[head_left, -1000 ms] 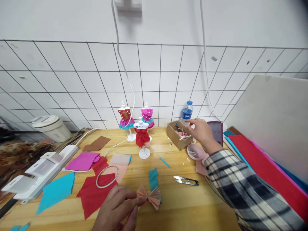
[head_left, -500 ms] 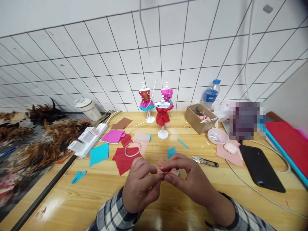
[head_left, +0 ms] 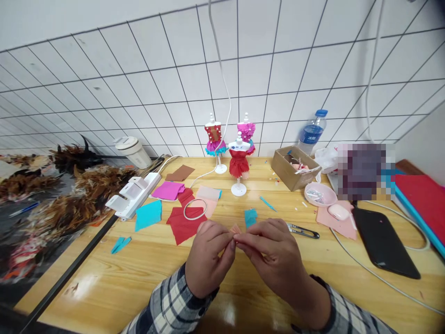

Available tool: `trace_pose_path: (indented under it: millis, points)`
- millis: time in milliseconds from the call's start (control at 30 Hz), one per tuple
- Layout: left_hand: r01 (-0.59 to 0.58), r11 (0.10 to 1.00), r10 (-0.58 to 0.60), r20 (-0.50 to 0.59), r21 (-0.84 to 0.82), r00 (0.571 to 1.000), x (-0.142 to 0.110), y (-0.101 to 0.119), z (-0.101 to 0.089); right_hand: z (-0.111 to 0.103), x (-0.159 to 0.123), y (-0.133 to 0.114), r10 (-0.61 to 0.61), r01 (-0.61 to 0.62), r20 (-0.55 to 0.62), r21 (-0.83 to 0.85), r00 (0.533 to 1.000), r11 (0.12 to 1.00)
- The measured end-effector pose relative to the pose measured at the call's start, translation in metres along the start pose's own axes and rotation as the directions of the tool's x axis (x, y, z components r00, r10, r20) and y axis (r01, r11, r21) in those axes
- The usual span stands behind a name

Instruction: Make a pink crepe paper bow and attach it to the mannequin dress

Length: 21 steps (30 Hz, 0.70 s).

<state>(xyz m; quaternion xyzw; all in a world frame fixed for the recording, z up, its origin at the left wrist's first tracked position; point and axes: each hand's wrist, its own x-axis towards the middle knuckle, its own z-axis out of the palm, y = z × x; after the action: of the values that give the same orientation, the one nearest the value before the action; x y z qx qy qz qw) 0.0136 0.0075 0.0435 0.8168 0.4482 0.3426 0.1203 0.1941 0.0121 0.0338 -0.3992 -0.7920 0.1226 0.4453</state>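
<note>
Pleats (head_left: 235,228) in peach seem caught in the grip of our left hand (head_left: 210,259); our right hand (head_left: 278,253) pinches alongside, contents hidden, so we should press lightly.

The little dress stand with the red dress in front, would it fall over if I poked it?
The dress stand might tip if poked up high, since it stands on one thin post. Its round white base could steady it against a gentle nudge. The ruffled red skirt looks thin, so it would probably crumple if squeezed.
</note>
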Motion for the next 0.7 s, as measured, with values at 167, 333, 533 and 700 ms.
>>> trace_pose_path:
  millis: [167,333,533,700]
  points:
    - [0.052,0.987,-0.029,0.142,-0.154,0.989,0.000,0.005,0.000,-0.005,0.001,0.006,0.015,-0.022,0.088,0.089,0.996,0.996]
    - [0.155,0.962,-0.071,0.343,-0.225,0.937,-0.009,-0.001,0.007,-0.010,-0.009,0.014,0.224,-0.280,0.209,0.299,0.952,0.912]
    - [0.376,0.908,-0.411,0.216,0.185,0.886,-0.006,-0.040,0.022,-0.008,-0.034,0.044,0.515,-0.526,0.135,0.364,0.846,0.769]
    - [0.433,0.856,-0.506,0.279,0.283,0.816,0.011,-0.056,0.045,0.007,-0.045,0.058,0.489,-0.533,0.218,0.424,0.845,0.732]
